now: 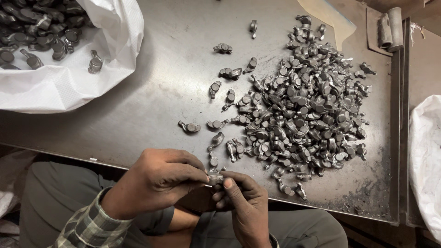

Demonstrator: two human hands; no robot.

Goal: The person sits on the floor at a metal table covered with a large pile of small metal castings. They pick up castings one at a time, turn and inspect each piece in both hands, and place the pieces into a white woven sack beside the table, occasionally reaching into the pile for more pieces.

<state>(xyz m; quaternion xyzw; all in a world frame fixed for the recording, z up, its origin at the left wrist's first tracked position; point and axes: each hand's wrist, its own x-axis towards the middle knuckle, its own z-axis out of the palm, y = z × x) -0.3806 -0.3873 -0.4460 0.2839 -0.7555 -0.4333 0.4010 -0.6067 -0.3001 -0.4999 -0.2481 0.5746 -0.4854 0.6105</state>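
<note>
A small grey metal part (215, 178) was gripped between the fingers of the left hand (156, 181) and right hand (245, 206) at the bench's (151, 105) near edge, beside the heap of parts (303, 105).

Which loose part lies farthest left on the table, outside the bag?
The lone metal part lying left of the pile, with bare table around it.
</note>
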